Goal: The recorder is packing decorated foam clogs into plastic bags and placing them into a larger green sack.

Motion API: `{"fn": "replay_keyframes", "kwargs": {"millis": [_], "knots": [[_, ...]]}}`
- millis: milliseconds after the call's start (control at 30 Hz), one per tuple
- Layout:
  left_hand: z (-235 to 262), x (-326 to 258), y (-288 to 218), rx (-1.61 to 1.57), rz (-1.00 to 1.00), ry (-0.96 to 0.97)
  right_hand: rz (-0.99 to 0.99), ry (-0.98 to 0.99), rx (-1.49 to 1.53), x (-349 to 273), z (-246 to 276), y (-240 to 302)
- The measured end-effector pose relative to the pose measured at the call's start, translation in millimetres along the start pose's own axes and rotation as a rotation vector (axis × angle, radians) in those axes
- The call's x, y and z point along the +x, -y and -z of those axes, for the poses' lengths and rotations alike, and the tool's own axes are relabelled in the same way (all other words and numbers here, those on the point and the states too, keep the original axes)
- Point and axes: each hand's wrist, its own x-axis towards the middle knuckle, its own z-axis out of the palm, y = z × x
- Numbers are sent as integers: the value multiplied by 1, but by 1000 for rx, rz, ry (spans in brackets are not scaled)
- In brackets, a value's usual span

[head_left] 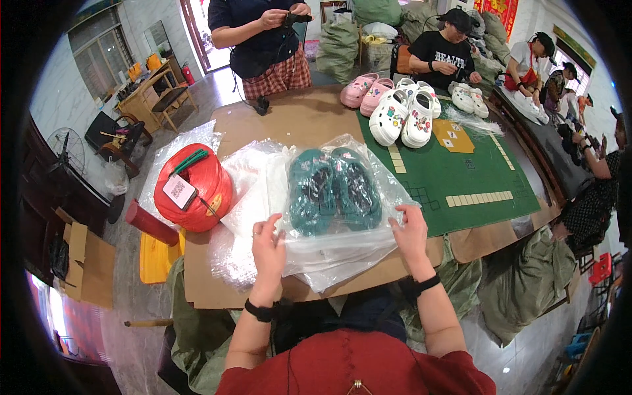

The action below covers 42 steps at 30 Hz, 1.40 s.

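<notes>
- Teal clogs (316, 197) lie side by side within a clear bag (342, 243), close to the near edge of the brown cardboard (276, 122);
- cardboard stretches beyond the bag; a red twine roll (216, 172) bounds the left, a green mat (474, 217) the right;
- left hand (268, 247) and right hand (411, 234) flank the bag, fingers loosely curled; I cannot tell if they pinch plastic;
- glare blurs the clogs' detail.

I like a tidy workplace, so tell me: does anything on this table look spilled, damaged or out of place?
Nothing looks spilled or damaged. Slightly untidy is the loose plastic beside the red roll, because it lies crumpled rather than flat. The teal shoes sit side by side in their clear bag.
</notes>
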Motion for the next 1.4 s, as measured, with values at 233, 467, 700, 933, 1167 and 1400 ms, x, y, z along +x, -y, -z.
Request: {"fn": "replay_keyframes", "kwargs": {"millis": [233, 467, 700, 933, 1167, 1400], "knots": [[27, -37, 9, -159, 198, 309, -342, 447, 147, -29, 40, -17], [33, -36, 21, -524, 434, 261, -590, 505, 652, -32, 44, -18], [31, -47, 26, -360, 351, 122, -630, 277, 651, -49, 35, -56], [32, -45, 19, -358, 207, 53, -617, 330, 672, -49, 36, -49], [5, -45, 20, -148, -44, -234, -679, 238, 734, -49, 38, -37], [25, -54, 29, -90, 6, 38, -652, 270, 676, -53, 45, -41]]}}
